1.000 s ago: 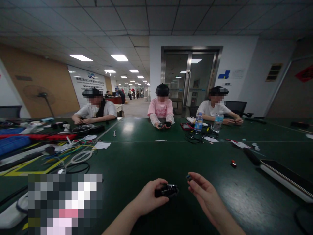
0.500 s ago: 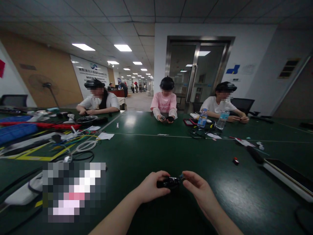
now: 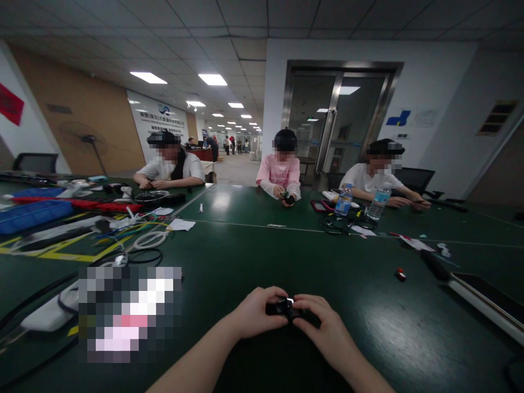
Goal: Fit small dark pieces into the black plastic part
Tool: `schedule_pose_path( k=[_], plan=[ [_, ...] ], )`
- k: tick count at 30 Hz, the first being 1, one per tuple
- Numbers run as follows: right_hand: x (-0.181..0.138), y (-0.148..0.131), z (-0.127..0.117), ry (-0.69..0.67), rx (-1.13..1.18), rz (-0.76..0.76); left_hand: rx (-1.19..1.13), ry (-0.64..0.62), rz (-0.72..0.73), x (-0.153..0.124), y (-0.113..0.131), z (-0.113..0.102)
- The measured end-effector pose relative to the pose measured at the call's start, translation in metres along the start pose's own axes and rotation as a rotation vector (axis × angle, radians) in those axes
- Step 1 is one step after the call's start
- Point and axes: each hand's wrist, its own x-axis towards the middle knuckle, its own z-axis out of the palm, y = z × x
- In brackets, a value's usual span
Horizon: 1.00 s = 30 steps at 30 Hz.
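Holding a small black gadget [image 3: 278,309] between them, the person's two hands meet at the lower centre of the frame, over the green table [image 3: 229,256]. The left hand [image 3: 258,314] grips the gadget's left end, thumb below and fingers above. The right hand [image 3: 324,319] is closed about its right end, though from where I stand the fingers hide whether anything smaller is pinched there. A glint shows on top, between the fingertips.

Off to the right of the hands lies a little red-and-dark piece [image 3: 400,274], well apart from them, with a white-edged device [image 3: 487,303] at the right edge. White cable [image 3: 151,240] coils at centre left, near a blue bin [image 3: 36,216]. Two bottles [image 3: 344,200] stand right of centre. Across the table, three people [image 3: 280,172] sit, each wearing dark headgear.
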Motion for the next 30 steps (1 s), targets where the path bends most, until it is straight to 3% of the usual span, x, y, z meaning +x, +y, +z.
schedule_pose_path(
  k=[8, 18, 26, 30],
  plan=[
    [0.0, 0.0, 0.003, -0.054, -0.173, -0.04, 0.041, 0.025, 0.015, 0.002, -0.002, 0.003],
    [-0.003, -0.003, 0.0, -0.033, -0.073, 0.005, 0.075, 0.082, -0.012, -0.001, 0.003, 0.001],
    [-0.001, -0.007, -0.009, -0.038, -0.049, -0.063, -0.347, 0.024, 0.013, 0.004, -0.003, 0.011],
    [-0.001, -0.005, -0.008, -0.011, -0.042, -0.098, -0.402, 0.003, 0.02, 0.005, -0.009, 0.013]
  ],
)
